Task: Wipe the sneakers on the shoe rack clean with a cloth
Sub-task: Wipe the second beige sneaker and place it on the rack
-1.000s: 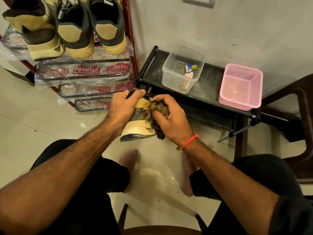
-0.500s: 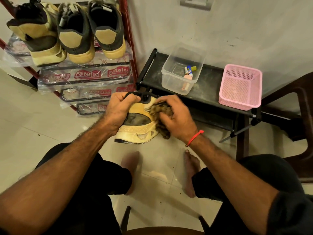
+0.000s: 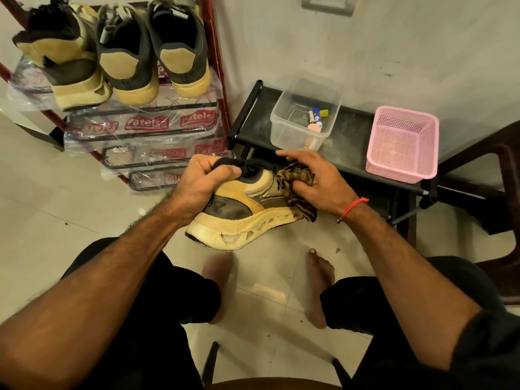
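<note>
A tan and grey sneaker (image 3: 244, 209) with a thick cream sole is held over the floor, side facing up. My left hand (image 3: 202, 184) grips its black collar at the heel end. My right hand (image 3: 318, 181) holds a dark patterned cloth (image 3: 298, 178) bunched against the sneaker's toe end, with some cloth hanging below the sole. Three more tan and grey sneakers (image 3: 126, 54) stand heel-out on the top shelf of the red shoe rack (image 3: 216, 52) at upper left.
A low black bench (image 3: 351, 130) stands against the wall, carrying a clear plastic tub (image 3: 304, 114) with small items and a pink basket (image 3: 402, 144). A dark chair (image 3: 503, 175) is at right. My bare feet rest on the tiled floor (image 3: 56, 215).
The sneaker has turned so its side and sole edge face up. My right hand with the cloth has slid along it toward the toe end.
</note>
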